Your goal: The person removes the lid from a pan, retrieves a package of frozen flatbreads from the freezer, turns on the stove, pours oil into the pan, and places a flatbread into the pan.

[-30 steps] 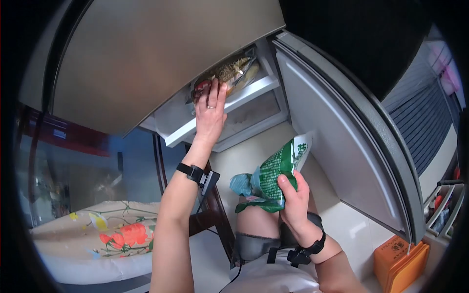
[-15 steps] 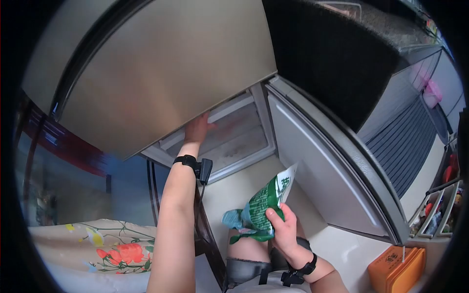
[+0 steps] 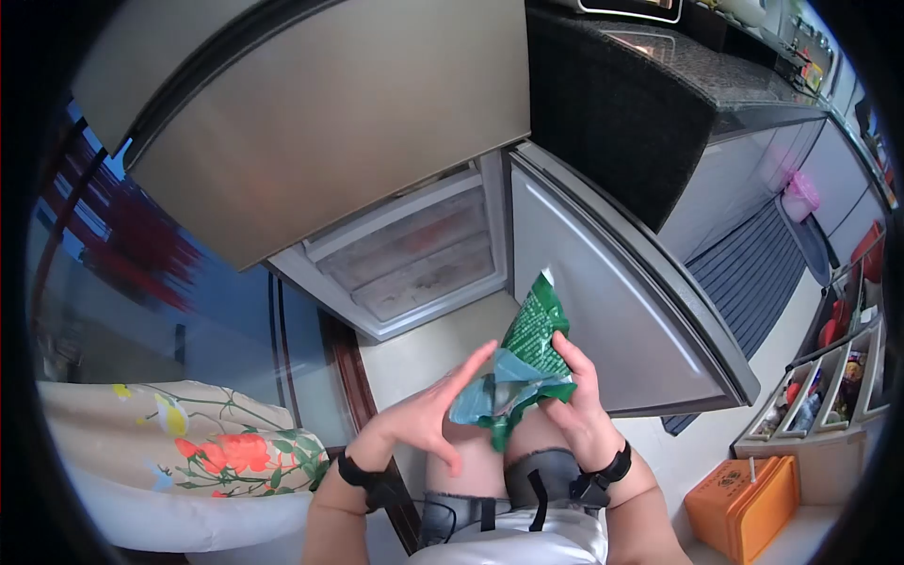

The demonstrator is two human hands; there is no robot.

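A green and white plastic bag (image 3: 535, 330), crumpled and partly turned to its bluish side, is held above my knees. Its right edge is gripped by my right hand (image 3: 581, 391), thumb and fingers around it. On the bag's left side is my left hand (image 3: 435, 410), thumb and fingers spread apart, close to the bluish part and holding nothing I can see. Beyond the bag, the fridge's lower compartment stands open, with its frosted drawer (image 3: 414, 259) pushed in. The compartment's door (image 3: 603, 311) is swung out to the right.
A floral cloth (image 3: 226, 452) hangs at the left. An orange box (image 3: 744, 504) stands on the floor at the lower right, below a rack (image 3: 819, 395) of small items. A dark stone counter (image 3: 659, 71) is at the upper right, with a ribbed dark mat (image 3: 753, 273) below.
My left hand has come away from the freezer drawer, back to the bag. The drawer, pulled out earlier, is now in. The bag has been turned more upright.
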